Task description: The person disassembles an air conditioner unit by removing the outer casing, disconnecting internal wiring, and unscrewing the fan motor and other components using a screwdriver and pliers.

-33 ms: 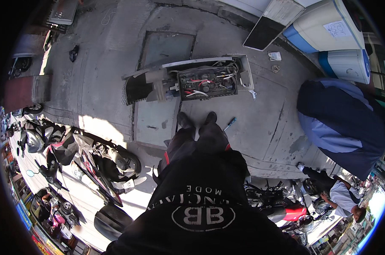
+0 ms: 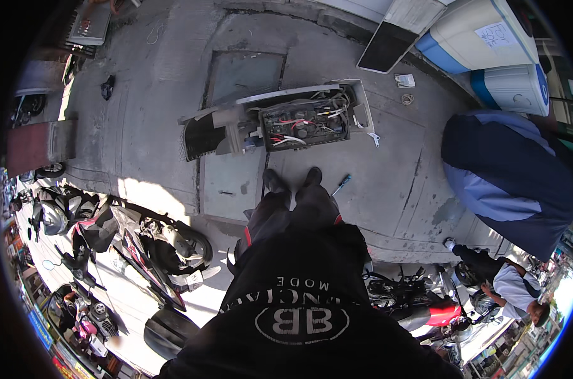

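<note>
Neither of my hands shows. I stand with my dark shoes (image 2: 311,178) just in front of an open metal appliance housing (image 2: 355,91) on the pavement. Inside it is a dark tray of electrical parts (image 2: 302,126) with red, white and dark wires. Dark panels (image 2: 204,139) extend from its left side. A blue-handled screwdriver (image 2: 341,184) lies right of my shoes. A small silver tool (image 2: 374,138) lies by the housing's right end. Farther right are a small pale packet (image 2: 404,81) and a coiled cord (image 2: 407,99).
Blue-and-white appliances (image 2: 507,90) and a leaning dark panel (image 2: 382,47) stand upper right, a navy covered object (image 2: 514,189) at right. Scooters (image 2: 172,249) line the lower left. A person (image 2: 514,284) is by a red motorbike (image 2: 441,316); another person's arm (image 2: 109,9) shows upper left.
The view has shifted slightly, moving the housing and the objects on the right a little left in the picture. More of the person at the upper left now shows.
</note>
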`<action>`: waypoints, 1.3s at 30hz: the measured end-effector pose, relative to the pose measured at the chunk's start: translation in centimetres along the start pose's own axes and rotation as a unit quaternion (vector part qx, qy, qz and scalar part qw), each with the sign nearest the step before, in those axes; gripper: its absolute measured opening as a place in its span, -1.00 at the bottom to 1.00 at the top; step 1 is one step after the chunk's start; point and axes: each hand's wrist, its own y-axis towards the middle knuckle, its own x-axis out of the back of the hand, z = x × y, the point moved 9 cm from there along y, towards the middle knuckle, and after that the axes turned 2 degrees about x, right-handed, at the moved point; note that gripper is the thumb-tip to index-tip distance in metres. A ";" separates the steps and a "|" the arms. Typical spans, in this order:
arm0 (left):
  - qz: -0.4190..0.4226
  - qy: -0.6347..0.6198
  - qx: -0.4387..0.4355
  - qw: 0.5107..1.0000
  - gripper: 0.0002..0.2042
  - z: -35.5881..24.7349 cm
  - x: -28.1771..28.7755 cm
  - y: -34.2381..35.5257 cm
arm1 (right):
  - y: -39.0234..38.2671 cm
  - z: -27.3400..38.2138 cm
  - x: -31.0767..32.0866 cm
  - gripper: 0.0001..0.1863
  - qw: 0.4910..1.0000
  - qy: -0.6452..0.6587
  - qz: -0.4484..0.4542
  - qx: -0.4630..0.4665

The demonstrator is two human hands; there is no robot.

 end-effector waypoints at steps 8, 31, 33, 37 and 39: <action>0.003 0.054 -0.009 0.998 -0.76 -3.5 -1.4 -0.5 | 9.6 3.2 4.6 -0.60 0.952 -0.295 -0.022 0.084; 0.000 0.064 -0.006 0.998 -0.73 -1.5 11.4 3.3 | 16.0 14.7 -5.9 -0.39 0.843 -0.486 0.011 0.231; -0.005 0.059 0.004 0.998 -0.72 -0.1 14.0 4.0 | 13.9 12.9 -7.3 -0.41 0.804 -0.530 0.033 0.267; 0.001 0.058 0.008 0.998 -0.72 0.3 18.4 6.0 | 10.8 7.5 -11.7 -0.40 0.666 -0.621 0.065 0.409; 0.046 0.062 -0.012 0.997 -0.71 -0.5 17.8 9.8 | 8.2 1.6 -12.1 -0.38 0.619 -0.648 0.043 0.441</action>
